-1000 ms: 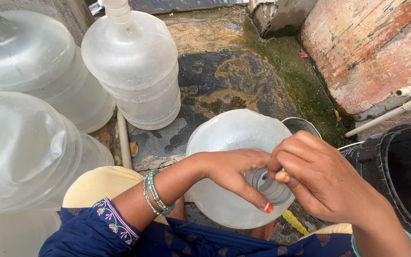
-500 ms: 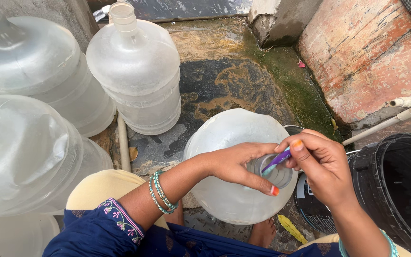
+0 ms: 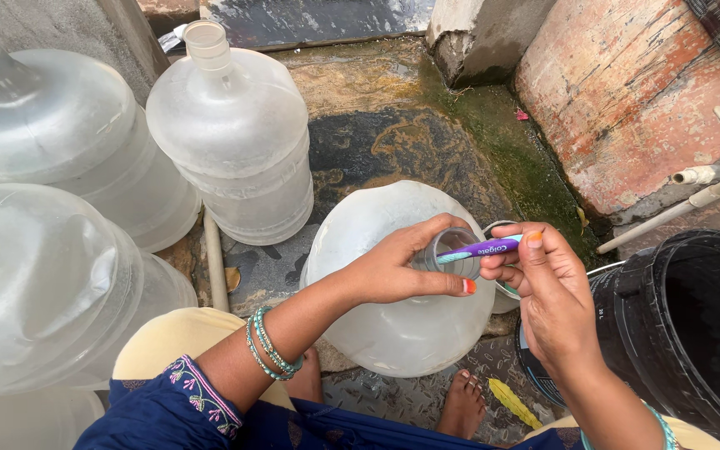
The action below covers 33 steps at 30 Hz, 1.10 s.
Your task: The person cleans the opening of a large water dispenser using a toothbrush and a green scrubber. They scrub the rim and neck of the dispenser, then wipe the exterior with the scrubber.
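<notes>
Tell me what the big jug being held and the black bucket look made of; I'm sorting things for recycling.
The big jug looks like translucent plastic with a frosted, scuffed finish: light passes through its walls and the left hand grips its clear neck. The black bucket seems to be thick moulded plastic, matte and dusty, with a rolled rim. The toothbrush in the right hand has a glossy purple plastic handle.

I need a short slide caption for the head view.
Left hand steadies a water jug's neck; right hand holds a purple toothbrush.

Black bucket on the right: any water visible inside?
No: the black bucket shows only a dark, dry-looking interior, while the right hand holds a purple toothbrush at the neck of the big water jug.
</notes>
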Tool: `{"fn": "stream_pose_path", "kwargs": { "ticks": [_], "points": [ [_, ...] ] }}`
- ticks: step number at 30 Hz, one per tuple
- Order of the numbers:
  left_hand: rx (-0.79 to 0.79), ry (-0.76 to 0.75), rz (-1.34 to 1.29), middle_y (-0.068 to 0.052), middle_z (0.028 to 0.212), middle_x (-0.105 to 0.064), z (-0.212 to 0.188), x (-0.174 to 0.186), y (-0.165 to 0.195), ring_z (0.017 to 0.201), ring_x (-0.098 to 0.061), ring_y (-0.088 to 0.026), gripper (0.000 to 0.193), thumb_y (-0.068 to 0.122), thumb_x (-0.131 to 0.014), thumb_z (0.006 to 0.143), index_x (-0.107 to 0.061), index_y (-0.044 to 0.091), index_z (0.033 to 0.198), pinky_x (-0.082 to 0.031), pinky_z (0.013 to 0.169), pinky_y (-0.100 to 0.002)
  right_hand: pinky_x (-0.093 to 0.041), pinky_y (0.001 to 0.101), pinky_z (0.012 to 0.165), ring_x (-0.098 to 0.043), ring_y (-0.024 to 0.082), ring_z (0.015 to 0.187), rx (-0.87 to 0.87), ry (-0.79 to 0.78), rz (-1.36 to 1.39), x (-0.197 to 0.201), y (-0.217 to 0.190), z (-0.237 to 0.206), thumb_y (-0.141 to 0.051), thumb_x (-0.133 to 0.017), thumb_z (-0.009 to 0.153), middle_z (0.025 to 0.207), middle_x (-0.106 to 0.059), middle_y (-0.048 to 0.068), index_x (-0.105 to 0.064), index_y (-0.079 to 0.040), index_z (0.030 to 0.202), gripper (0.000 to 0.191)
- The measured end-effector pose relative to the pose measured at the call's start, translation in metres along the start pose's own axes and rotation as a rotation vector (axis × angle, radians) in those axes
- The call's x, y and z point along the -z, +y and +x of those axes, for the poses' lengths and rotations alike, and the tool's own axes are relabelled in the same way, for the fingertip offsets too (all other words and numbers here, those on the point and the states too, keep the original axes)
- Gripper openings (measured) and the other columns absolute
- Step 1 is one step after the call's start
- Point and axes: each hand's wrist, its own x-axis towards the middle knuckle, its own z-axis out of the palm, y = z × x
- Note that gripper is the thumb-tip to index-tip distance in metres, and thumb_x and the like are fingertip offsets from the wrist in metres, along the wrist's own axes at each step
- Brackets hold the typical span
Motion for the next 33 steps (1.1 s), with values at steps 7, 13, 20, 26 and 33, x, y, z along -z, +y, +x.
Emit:
{"fn": "stream_pose_path", "kwargs": {
  "ticks": [7, 13, 20, 26, 33],
  "points": [
    [0.004, -0.269, -0.023, -0.01, 0.122, -0.071, -0.005, 0.005, 0.006, 0.12, -0.066, -0.025, 0.072, 0.042, -0.081, 0.081, -0.056, 0.011, 0.141, -0.049, 0.103, -0.038, -0.038, 0.0222, 0.054, -0.048, 0.006, 0.058, 0.025, -0.177, -0.149, 0.013, -0.002, -0.001, -0.034, -0.045, 0.11, 0.089, -0.061, 0.006, -0.065, 0.003, 0.112, 0.042],
    [-0.132, -0.4, -0.024, -0.016, 0.136, -0.062, -0.012, 0.0, 0.002, 0.134, -0.058, -0.033, 0.08, 0.042, -0.08, 0.086, -0.046, 0.008, 0.151, -0.042, 0.113, -0.042, -0.039, 0.0198, 0.053, -0.047, 0.004, 0.057, 0.144, -0.415, -0.372, 0.007, -0.025, -0.002, -0.033, -0.046, 0.108, 0.095, -0.066, 0.005, -0.069, 0.0, 0.098, 0.042],
    [-0.32, -0.019, 0.377, -0.019, 0.125, -0.065, -0.016, -0.017, 0.002, 0.12, -0.064, -0.04, 0.088, 0.048, -0.086, 0.077, -0.045, 0.003, 0.14, -0.035, 0.116, -0.055, -0.046, 0.0211, 0.057, -0.061, 0.006, 0.067, 0.2, -0.255, -0.439, -0.002, -0.025, 0.002, -0.028, -0.051, 0.108, 0.091, -0.062, 0.005, -0.072, 0.0, 0.099, 0.036],
    [-0.182, 0.115, 0.391, -0.011, 0.114, -0.07, -0.003, -0.026, 0.006, 0.11, -0.068, -0.032, 0.066, 0.032, -0.085, 0.07, -0.059, 0.009, 0.126, -0.052, 0.096, -0.043, -0.049, 0.0206, 0.062, -0.063, 0.005, 0.073, 0.201, -0.116, -0.339, -0.01, -0.023, -0.006, -0.026, -0.051, 0.109, 0.095, -0.064, 0.003, -0.07, 0.001, 0.104, 0.033],
    [-0.214, -0.167, 0.331, -0.011, 0.113, -0.072, -0.007, -0.003, 0.01, 0.11, -0.07, -0.034, 0.066, 0.026, -0.085, 0.068, -0.06, 0.009, 0.127, -0.055, 0.093, -0.041, -0.053, 0.0224, 0.057, -0.07, 0.007, 0.072, 0.159, -0.229, -0.422, -0.023, -0.042, -0.016, -0.022, -0.053, 0.105, 0.092, -0.062, 0.003, -0.073, -0.001, 0.103, 0.029]
  ]
}}
